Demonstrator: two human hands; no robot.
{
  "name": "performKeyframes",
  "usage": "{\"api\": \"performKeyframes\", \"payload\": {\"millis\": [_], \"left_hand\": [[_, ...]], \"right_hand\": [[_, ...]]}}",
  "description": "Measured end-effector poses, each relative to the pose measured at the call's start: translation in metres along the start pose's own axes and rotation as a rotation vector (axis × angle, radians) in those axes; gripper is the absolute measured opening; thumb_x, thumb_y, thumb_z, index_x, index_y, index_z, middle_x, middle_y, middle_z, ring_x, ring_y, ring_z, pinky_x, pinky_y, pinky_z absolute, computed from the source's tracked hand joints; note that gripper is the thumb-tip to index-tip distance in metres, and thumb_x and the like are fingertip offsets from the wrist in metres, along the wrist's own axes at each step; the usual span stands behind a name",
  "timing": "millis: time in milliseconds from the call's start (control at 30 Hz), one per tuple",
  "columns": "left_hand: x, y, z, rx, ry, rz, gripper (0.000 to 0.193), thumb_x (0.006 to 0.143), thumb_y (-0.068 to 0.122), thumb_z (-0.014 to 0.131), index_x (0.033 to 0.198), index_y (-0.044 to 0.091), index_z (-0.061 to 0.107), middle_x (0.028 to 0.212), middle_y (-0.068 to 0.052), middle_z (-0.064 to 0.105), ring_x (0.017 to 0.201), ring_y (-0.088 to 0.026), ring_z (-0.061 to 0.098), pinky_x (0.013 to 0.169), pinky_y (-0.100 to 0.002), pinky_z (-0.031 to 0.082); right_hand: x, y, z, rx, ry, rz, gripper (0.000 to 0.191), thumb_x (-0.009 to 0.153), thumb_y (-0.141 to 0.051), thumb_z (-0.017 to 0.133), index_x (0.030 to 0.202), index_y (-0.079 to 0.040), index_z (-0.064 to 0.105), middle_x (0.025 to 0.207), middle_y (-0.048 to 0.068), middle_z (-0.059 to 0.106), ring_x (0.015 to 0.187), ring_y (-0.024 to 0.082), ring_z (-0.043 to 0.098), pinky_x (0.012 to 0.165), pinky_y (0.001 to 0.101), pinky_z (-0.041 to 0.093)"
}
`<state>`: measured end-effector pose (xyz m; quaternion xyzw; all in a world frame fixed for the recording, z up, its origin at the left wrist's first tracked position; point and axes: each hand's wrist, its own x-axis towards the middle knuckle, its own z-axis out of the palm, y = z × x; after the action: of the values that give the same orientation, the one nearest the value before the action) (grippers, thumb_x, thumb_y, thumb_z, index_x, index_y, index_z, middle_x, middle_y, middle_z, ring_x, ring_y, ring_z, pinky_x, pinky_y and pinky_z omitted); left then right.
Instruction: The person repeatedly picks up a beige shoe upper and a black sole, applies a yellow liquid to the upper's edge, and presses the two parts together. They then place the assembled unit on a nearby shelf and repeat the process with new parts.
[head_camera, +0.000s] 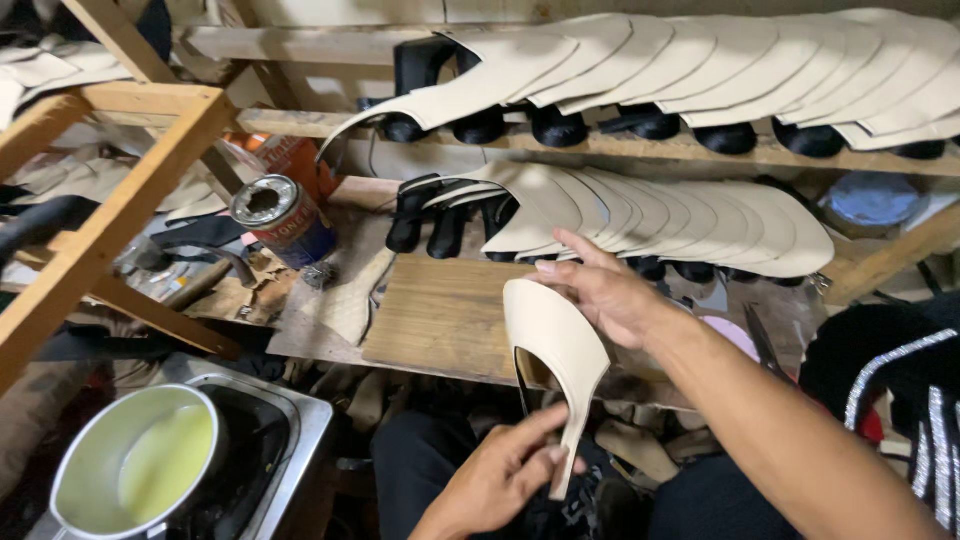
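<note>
Shoe upper (553, 335): cream, smooth leather-like sheet, curved and tapering to a narrow strap end at the bottom, dark along its inner edge. It is held in the air above the lap, in front of the wooden surface (440, 315).

Left hand (500, 475): grip closed on the upper's narrow lower end, thumb and fingers pinching the strap.

Right hand (600, 290): grip part open, fingers spread across the upper's broad top edge, touching and steadying it.

Surface: a bare, grained board.

Shelves (640, 145): rough timber, two rows of matching cream uppers (700, 215) mounted on black lasts, overlapping like scales.

Tin can (283, 220): cylindrical metal, lying tilted at left of the surface.

Pot (135, 465): round, metal, holding pale yellow-green liquid, lower left.
</note>
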<state>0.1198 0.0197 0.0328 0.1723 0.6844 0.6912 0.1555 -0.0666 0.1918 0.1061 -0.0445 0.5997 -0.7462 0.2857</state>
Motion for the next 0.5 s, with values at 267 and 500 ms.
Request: {"api": "performKeyframes", "payload": {"millis": [267,500], "left_hand": [[-0.021,0.053,-0.045,0.495,-0.156,0.13,0.068,0.084,-0.01,0.057,0.148,0.012,0.057,0.113,-0.013,0.073,0.089,-0.025,0.071,0.082,-0.035,0.057],[-0.022,0.134,-0.168,0.837,0.15,-0.093,0.052,0.082,0.0,0.058,0.131,0.015,0.064,0.095,-0.006,0.082,0.083,-0.02,0.077,0.078,-0.034,0.062]], "right_hand": [[0.001,-0.071,0.054,-0.511,-0.284,-0.155,0.1,0.079,-0.005,0.075,0.163,-0.007,0.021,0.103,0.021,0.072,0.091,0.02,0.068,0.081,0.0284,0.055],[0.026,-0.151,0.075,-0.309,-0.111,-0.463,0.097,0.078,0.011,0.061,0.164,-0.012,0.022,0.1,0.01,0.065,0.081,0.015,0.065,0.066,0.029,0.055]]}}
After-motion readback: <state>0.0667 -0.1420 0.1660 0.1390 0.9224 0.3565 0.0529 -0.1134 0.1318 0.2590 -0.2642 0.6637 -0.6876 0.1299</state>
